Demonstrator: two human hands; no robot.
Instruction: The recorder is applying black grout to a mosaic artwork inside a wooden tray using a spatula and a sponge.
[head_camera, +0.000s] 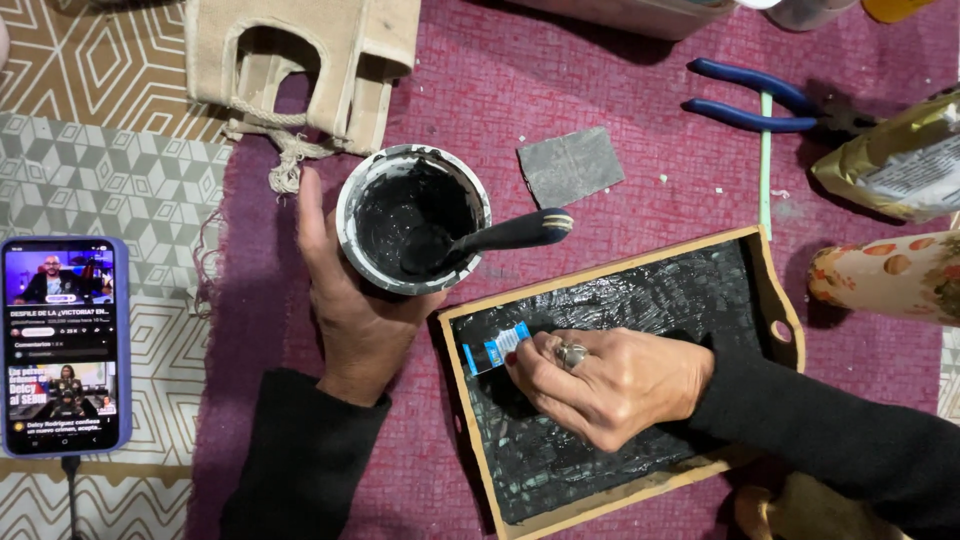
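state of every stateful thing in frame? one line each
left hand: gripping the paint cup from the side
paint cup: upright, open, black paint inside
brush: resting in the cup, handle over the rim
right hand: pinching a small tube
small blue tube: held over the tray
wooden tray: flat, inside painted black
blue-handled pliers: lying, handles apart
smartphone: screen on, cable plugged in
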